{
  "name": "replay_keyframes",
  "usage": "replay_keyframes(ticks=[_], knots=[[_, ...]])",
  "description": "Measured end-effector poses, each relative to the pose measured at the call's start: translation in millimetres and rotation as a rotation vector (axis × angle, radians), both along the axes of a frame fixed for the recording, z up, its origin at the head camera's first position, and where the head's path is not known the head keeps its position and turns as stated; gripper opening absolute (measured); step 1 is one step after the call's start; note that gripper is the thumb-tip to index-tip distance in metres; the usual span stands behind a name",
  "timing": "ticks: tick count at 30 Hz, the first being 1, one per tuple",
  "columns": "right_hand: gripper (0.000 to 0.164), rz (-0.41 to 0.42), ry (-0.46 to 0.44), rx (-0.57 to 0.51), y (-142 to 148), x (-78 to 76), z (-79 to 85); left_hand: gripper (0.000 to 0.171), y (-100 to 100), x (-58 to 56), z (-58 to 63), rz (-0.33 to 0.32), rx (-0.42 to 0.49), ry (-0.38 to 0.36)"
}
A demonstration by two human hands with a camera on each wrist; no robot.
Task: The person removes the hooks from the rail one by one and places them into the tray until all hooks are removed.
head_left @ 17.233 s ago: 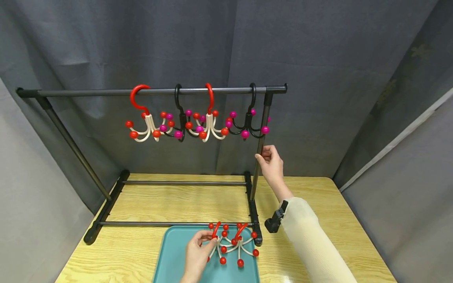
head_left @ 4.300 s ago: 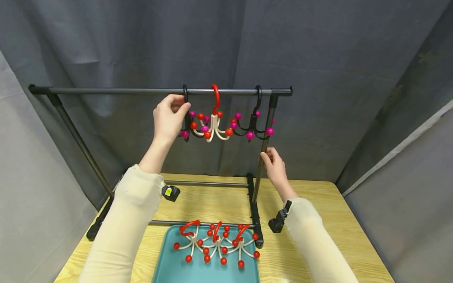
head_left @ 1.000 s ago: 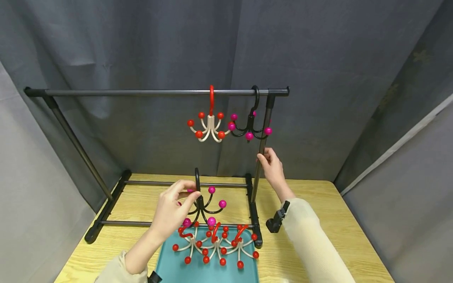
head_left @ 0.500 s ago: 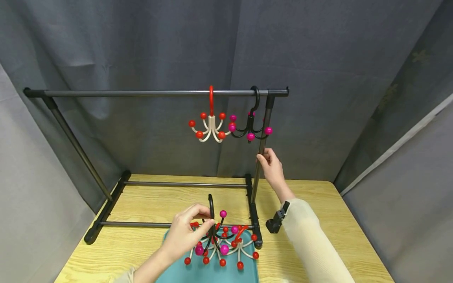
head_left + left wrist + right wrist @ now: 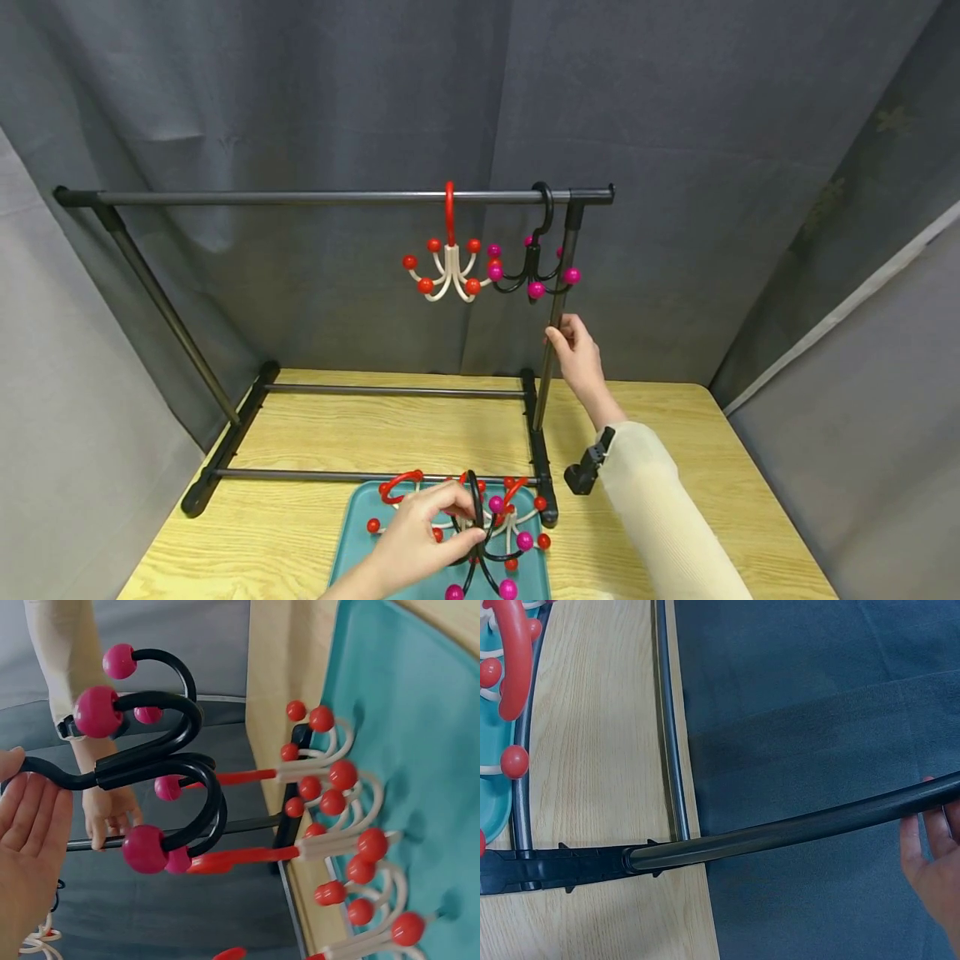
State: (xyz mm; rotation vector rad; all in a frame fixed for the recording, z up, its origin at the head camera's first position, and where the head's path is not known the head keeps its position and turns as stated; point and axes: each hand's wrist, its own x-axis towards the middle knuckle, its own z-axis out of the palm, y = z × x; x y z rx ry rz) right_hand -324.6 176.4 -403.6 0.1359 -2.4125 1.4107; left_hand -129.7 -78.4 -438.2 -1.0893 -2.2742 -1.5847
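Observation:
My left hand [image 5: 427, 533] pinches the hook of a black multi-arm hanger [image 5: 124, 766] with magenta ball tips, low over the teal tray [image 5: 347, 546]. In the left wrist view its arms hang clear of the tray. Three cream hangers [image 5: 319, 847] with red hooks and red balls stand in a row on the tray, partly hidden by my left hand and the black hanger in the head view. With thumb and fingers, my right hand [image 5: 579, 358] holds the right upright [image 5: 802, 829] of the black rack. From the rack's top bar [image 5: 262, 198] hang a cream hanger [image 5: 452, 262] and another black hanger [image 5: 532, 260].
The rack's feet [image 5: 232, 437] and lower rails [image 5: 300, 475] stand on a wooden table [image 5: 360, 429], with the front rail right behind the tray. Grey curtains [image 5: 360, 100] close off the back and sides. The two hung hangers sit at the bar's right end, their arms close together.
Since the oldest frame, the leftmost cream hanger went from bar to tray. My left hand then took the black hanger off the bar and lowered it over the tray. My right hand stayed put.

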Motion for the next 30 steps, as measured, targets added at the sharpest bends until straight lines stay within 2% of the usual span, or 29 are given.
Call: replay_keyframes(ticks=[3, 7, 11, 17, 24, 30], knots=[[0.031, 0.002, -0.003, -0.004, 0.3, -0.8, -1.3, 0.011, 0.4, 2.6, -8.7, -0.039, 0.013, -0.012], [0.029, -0.006, -0.004, -0.009, 0.7, -1.6, -2.3, 0.011, 0.5, 4.1, -20.9, -0.088, -0.019, -0.083], [0.028, -0.009, -0.005, -0.002, 0.5, -2.4, -2.4, 0.010, 0.2, 4.8, -33.6, -0.092, -0.047, -0.169], [0.026, -0.012, 0.001, 0.001, 0.8, -3.3, -1.8, 0.011, 0.8, 5.6, -51.2, -0.107, -0.023, -0.229], [0.032, -0.011, -0.006, 0.016, 0.8, -2.2, -2.0, 0.014, 1.7, 6.8, -70.8, -0.076, 0.039, -0.420], [0.032, -0.005, -0.004, 0.010, 0.4, -2.1, -0.7, 0.017, 1.3, 5.6, -92.7, -0.074, 0.092, -0.469]])
